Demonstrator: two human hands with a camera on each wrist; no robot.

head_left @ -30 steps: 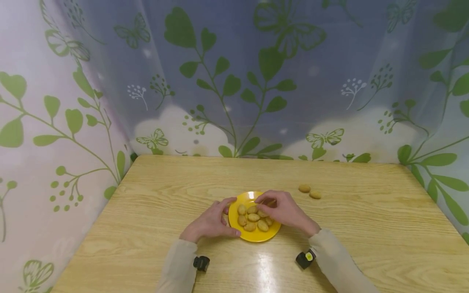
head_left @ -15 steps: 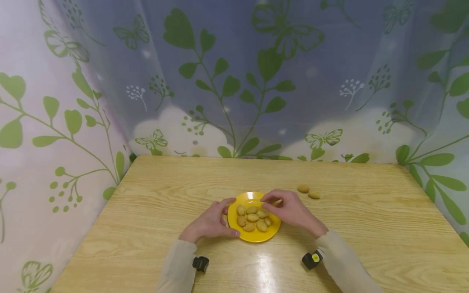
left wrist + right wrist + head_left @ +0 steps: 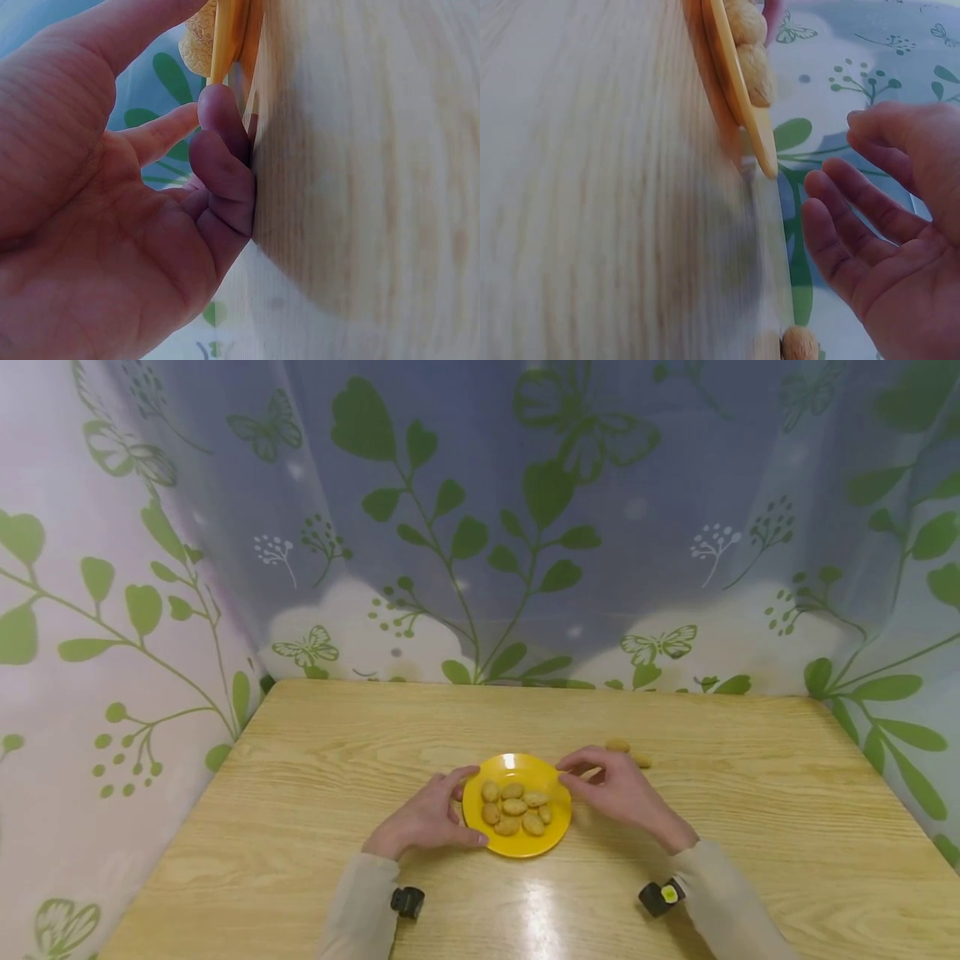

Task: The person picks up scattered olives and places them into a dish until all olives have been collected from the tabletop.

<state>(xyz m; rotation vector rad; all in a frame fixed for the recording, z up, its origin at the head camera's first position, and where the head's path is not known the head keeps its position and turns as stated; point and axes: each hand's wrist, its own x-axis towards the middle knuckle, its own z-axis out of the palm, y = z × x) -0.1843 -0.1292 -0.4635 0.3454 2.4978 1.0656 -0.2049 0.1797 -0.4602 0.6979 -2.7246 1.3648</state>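
Observation:
A yellow plate (image 3: 555, 828) lies on the table with several tan walnuts (image 3: 513, 807) gathered at its middle. My left hand (image 3: 420, 817) holds the plate's left edge, thumb at the near side and fingers at the far side. In the left wrist view its fingertips (image 3: 219, 101) touch the plate's rim. Just off the plate's right edge hovers my right hand (image 3: 626, 789). In the right wrist view nothing lies between that hand's loosely bent fingers (image 3: 829, 232). Behind it, two more walnuts (image 3: 618, 745) lie on the table, one partly hidden by the hand.
The wooden table (image 3: 360, 718) reaches back to a curtain (image 3: 480, 527) printed with leaves and butterflies. Small black devices, such as the left one (image 3: 407, 902), are worn at both wrists.
My right hand has drawn back to the right, from over the walnuts to beyond the plate's edge. The left hand keeps its hold on the plate.

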